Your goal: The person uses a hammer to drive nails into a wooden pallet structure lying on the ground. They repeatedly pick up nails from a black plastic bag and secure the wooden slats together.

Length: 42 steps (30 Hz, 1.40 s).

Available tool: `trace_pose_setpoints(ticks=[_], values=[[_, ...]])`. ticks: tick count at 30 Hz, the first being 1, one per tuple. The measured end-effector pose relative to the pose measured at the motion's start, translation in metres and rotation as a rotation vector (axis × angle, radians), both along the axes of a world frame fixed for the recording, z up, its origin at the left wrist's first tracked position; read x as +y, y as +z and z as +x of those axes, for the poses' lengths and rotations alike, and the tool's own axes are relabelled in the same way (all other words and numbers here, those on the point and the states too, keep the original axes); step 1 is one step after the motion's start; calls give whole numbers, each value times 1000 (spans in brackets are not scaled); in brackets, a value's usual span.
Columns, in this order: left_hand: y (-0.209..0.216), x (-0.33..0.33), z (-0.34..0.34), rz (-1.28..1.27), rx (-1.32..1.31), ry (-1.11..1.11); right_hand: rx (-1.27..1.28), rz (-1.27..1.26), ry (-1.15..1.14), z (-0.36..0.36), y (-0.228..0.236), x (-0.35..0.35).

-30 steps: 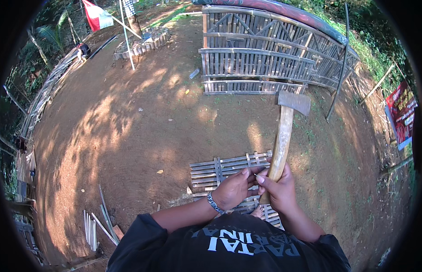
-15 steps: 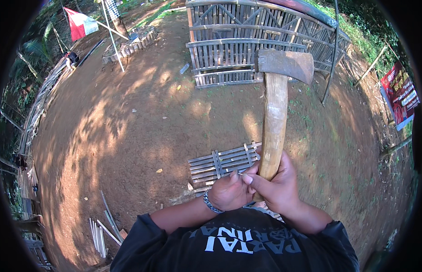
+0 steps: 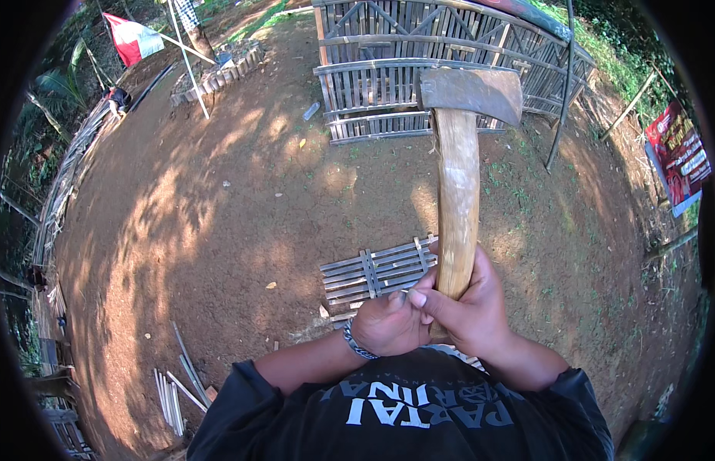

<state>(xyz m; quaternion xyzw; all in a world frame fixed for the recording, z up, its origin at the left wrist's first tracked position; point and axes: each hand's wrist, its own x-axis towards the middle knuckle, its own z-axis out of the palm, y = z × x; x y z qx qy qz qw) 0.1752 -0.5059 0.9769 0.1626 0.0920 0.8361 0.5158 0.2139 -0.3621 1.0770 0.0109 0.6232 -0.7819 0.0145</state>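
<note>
An axe (image 3: 459, 177) stands nearly upright before me, with a pale, worn wooden handle and a broad, rusty-grey head at the top. My right hand (image 3: 480, 311) is wrapped round the lower part of the handle, its thumb lying across the front. Close against it, my left hand (image 3: 388, 324) is curled beside the handle's butt, thumb bent and fingertips meeting the right thumb. Whatever the left fingers pinch, if anything, is too small or hidden to name. A patterned bracelet (image 3: 356, 338) circles my left wrist.
Beyond my hands, a slatted wooden rack (image 3: 369, 276) lies on the dirt ground (image 3: 242, 230). A bamboo fence (image 3: 373, 92) stands farther off. Thin strips (image 3: 169, 403) lie at lower left. A red-and-white flag (image 3: 135, 40), a crouching person (image 3: 117, 100) and a red banner (image 3: 676, 157) are around the edges.
The axe head has shifted slightly left and up, so the handle stands straighter. Both hands keep nearly the same pose.
</note>
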Motion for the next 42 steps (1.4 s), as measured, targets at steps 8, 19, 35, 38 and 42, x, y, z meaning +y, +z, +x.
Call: trace_pose_setpoints(ticks=[8,19,35,38,42], values=[[12,3,-1,122,-33,-78,-43,12,71,-3,3,5],[-2,-3,-1,110,-130,-140,-92,69,136,-3,-9,10],[-75,15,18,-914,593,80,-340,615,-237,77,-137,50],[-101,11,26,-1035,773,-112,-469,477,-238,107,-170,48],[-117,23,37,-1060,1032,-297,-496,426,-297,138,-191,55]])
